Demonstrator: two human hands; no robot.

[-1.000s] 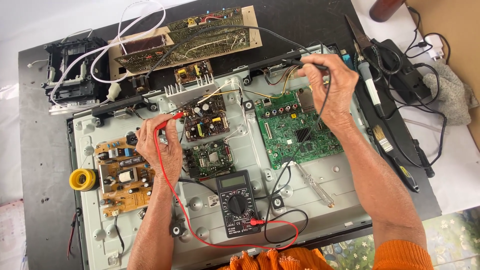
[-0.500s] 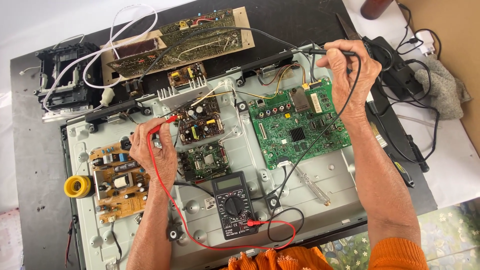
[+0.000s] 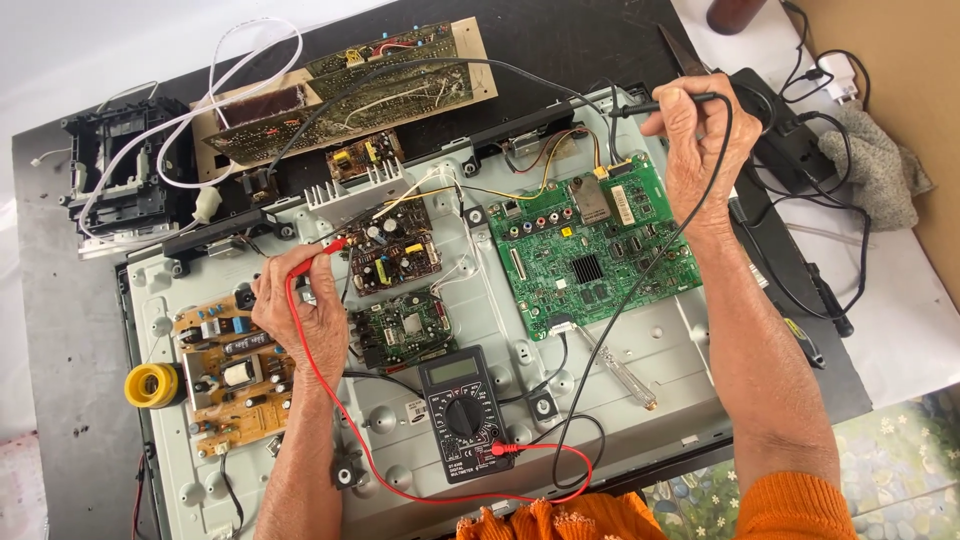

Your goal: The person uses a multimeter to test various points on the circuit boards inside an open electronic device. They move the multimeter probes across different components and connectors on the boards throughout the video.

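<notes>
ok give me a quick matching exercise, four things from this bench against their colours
Things:
1. probe in the left hand
2. probe in the right hand
3. large circuit board under the right hand
4. tape roll at the panel's left edge

Colours:
A. green
B. yellow
C. red
D. black

Pairs: 1-C, 2-D, 3-A, 4-B

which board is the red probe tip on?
The small dark board with capacitors, just right of the left hand; not the green board or the tan one.
</notes>
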